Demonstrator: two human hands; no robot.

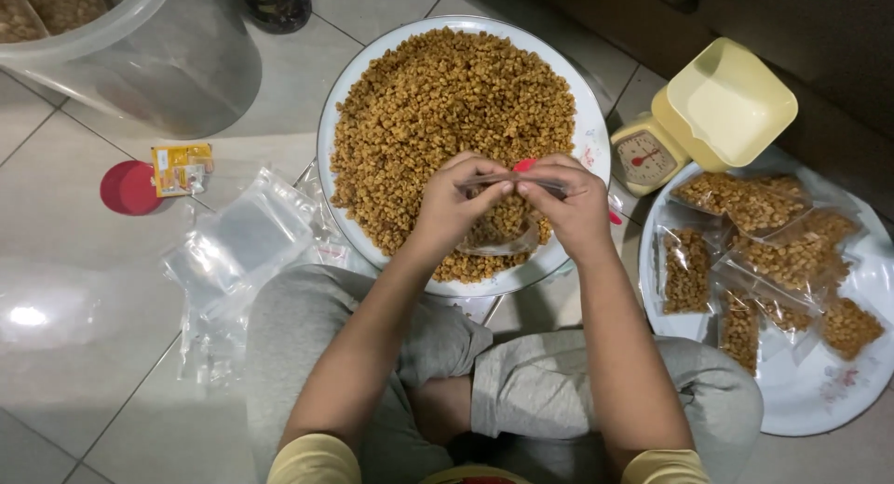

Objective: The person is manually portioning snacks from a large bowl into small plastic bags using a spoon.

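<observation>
Hands: left hand [453, 205] and right hand [570, 205] pinching top edge of clear bag [498, 235] between them, above snack tray [589, 130].

Clear filled bags [754, 261] right; empty bags [237, 251], yellow sachet [182, 169] left.

A yellow kitchen scale [694, 121] stands far right on the tiled floor [84, 354]. Far left sits a clear plastic tub [149, 65], with a red lid [128, 188] and yellow sachet [182, 168] nearby.
</observation>
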